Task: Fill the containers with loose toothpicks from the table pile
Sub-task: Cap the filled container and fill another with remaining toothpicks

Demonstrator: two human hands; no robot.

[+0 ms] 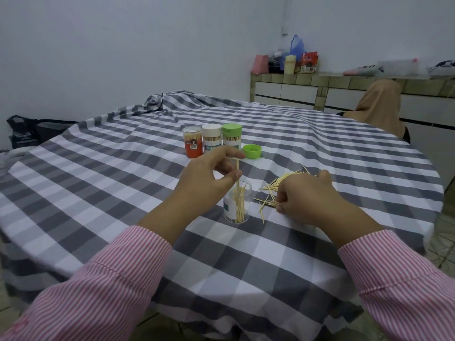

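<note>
Where toothpicks [283, 185] lie: checked tablecloth [246, 254] (white walls [123, 45]).

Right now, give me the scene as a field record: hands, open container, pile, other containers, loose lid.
left hand: pinches a small bunch of toothpicks upright over the open container
right hand: fingers curled down into the toothpick pile
open container: clear, upright, partly filled, no lid
closed containers: orange-label one, white-lid one, green-lid one, in a row behind
loose green lid: on the checked tablecloth, right of the row
</note>
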